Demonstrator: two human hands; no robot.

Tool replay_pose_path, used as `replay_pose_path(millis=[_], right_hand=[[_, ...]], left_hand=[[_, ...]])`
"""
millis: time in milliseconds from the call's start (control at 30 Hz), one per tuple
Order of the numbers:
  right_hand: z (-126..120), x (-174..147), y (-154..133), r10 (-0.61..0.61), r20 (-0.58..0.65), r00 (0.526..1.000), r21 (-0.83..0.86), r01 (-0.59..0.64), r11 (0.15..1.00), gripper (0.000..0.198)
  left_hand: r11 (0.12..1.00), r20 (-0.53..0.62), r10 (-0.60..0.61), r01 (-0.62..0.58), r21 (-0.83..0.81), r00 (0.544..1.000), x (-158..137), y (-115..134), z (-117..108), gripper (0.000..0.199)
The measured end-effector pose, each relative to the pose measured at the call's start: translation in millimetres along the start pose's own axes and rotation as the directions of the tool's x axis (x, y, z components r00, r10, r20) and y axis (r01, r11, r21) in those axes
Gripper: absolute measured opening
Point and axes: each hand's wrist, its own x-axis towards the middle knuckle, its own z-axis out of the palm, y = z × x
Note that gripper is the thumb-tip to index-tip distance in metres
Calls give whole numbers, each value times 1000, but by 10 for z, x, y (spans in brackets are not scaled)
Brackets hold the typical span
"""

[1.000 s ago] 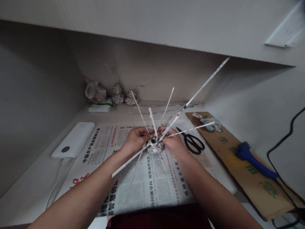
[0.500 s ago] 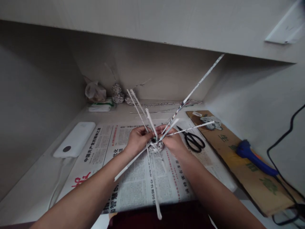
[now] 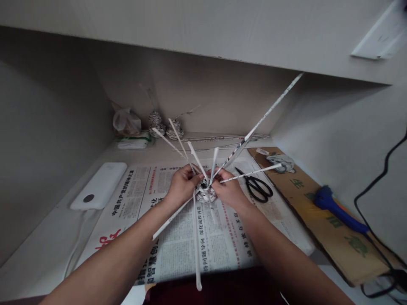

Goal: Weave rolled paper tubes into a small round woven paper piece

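Note:
A small round weave of rolled paper strips (image 3: pixel 206 195) is held between my two hands above the newspaper (image 3: pixel 181 250). Several rolled paper sticks fan out from it, and one long stick (image 3: pixel 270 111) slants up to the right. My left hand (image 3: pixel 185 183) pinches the left side of the weave, fingers closed round the bases of the sticks. My right hand (image 3: pixel 227 186) grips the right side, its fingers closed at the foot of the sticks. The fingertips partly hide the weave's opening. One stick (image 3: pixel 197 245) hangs down toward my lap.
Black scissors (image 3: pixel 258 188) lie right of my hands. A blue glue gun (image 3: pixel 338 209) rests on a cardboard sheet (image 3: pixel 318 220). At left is a white power bank (image 3: pixel 100 186) with a cable. Woven paper pieces (image 3: pixel 155 123), a plastic bag (image 3: pixel 127 122) and loose paper sticks (image 3: pixel 219 139) are at the back.
The short stick between my hands has swung left and upright. Another upper-left stick has spread further left, and the hanging stick's lower end has shifted left.

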Motion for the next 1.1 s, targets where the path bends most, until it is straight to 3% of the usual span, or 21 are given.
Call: replay_pose_path(millis=[167,300,500,733,1100], right_hand=[[-17,-50,-67,-188,-47,981,-297,166,940,15],[-36,-84,-98,-276,-58,959,-473,217,854,11],[-73,-59,-62,-404,-37,914,-584,308,751,10],[-87,-69,-59,-185,-54,981,-436,144,889,11],[-37,-40,-36,-196,-89,977,-543,117,832,11]], left_hand=[[992,-29,36,-32,124,999,10,-34,-43,12],[990,-29,48,-44,135,998,18,-57,-47,10],[997,-28,15,-12,80,1000,38,-98,-51,14],[998,-16,-58,58,7,998,6,-47,-27,27],[996,-32,-58,60,67,998,10,-69,-15,23]])
